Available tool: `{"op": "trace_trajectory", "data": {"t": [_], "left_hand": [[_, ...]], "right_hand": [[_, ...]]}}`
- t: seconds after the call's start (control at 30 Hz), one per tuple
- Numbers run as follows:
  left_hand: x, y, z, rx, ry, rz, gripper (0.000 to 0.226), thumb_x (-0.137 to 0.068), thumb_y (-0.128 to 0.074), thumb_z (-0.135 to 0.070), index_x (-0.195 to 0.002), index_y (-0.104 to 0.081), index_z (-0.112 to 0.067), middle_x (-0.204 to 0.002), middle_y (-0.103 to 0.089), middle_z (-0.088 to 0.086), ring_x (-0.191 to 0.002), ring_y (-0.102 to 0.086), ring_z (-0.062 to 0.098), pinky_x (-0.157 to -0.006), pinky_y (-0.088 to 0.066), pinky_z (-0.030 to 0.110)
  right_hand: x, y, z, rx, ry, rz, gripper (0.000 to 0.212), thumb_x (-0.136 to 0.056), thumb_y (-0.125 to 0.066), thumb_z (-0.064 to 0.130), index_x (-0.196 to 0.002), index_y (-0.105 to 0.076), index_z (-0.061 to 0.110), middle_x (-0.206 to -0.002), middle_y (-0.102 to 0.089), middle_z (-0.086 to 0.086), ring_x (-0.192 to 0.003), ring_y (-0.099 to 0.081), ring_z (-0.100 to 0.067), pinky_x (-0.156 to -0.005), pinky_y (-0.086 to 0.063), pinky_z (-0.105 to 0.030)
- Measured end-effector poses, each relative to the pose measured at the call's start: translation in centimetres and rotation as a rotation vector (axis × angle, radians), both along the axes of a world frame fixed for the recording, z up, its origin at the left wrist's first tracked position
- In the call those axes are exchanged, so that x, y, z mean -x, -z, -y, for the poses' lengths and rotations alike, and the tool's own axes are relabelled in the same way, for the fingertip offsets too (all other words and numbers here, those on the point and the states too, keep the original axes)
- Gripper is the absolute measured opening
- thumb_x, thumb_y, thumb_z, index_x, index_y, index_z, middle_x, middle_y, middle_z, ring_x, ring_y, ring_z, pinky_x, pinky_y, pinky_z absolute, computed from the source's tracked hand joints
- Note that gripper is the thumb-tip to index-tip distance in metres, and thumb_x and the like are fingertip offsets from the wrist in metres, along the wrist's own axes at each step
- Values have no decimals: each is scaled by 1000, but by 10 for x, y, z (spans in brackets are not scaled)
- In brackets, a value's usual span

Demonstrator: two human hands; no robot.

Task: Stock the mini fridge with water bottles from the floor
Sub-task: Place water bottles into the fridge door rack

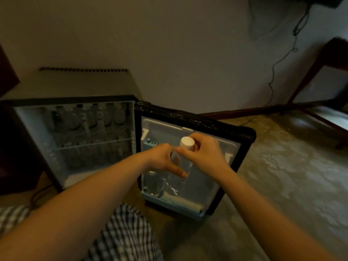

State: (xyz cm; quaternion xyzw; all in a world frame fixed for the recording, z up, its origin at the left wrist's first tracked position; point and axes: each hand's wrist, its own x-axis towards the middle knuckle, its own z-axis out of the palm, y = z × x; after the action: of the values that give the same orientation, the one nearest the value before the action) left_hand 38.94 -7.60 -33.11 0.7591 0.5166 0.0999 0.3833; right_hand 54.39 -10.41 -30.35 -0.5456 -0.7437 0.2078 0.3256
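Note:
A clear water bottle (185, 166) with a white cap stands tilted in front of the open fridge door (243, 146). My right hand (205, 155) grips it just under the cap. My left hand (163, 159) holds its body from the left, fingers pointing down. Its base reaches down toward the lower door shelf (175, 201), where another clear bottle (154, 183) stands at the left end. The mini fridge (75, 87) stands open at left. Several bottles (90, 115) line its upper wire shelf.
The fridge's lower compartment (90, 162) shows bare space under the wire rack. A dark wooden table frame (308, 80) stands at right, with a cable hanging down the wall. Patterned carpet (282, 176) spreads right of the door. My checked-trousered knee (124, 232) is below.

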Motion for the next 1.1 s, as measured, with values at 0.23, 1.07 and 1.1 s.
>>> {"op": "trace_trajectory", "data": {"t": [0.23, 1.07, 1.1], "left_hand": [[22, 30, -22, 73, 7, 31, 41, -67, -80, -31, -103, -61, -24, -106, -65, -3, -103, -61, 19, -93, -51, 39], [50, 144, -46, 339, -127, -66, 39, -87, -52, -8, -126, -53, -14, -126, -56, 12, -115, -55, 28, -102, -45, 38], [51, 147, -47, 352, -127, -59, 42, -86, -52, -6, -127, -51, -15, -127, -55, 12, -115, -54, 29, -102, -45, 41]], "right_hand": [[17, 42, -15, 132, -20, 12, 37, -83, -66, 32, -116, -58, 18, -102, -54, -5, -87, -52, -17, -74, -40, -27], [57, 167, -34, 319, 155, -66, 40, -83, -67, 26, -120, -58, 17, -118, -66, -4, -112, -59, -20, -97, -48, -46], [59, 169, -38, 323, 156, -74, 39, -83, -67, 26, -119, -58, 16, -118, -66, -5, -112, -59, -21, -97, -47, -47]]}}
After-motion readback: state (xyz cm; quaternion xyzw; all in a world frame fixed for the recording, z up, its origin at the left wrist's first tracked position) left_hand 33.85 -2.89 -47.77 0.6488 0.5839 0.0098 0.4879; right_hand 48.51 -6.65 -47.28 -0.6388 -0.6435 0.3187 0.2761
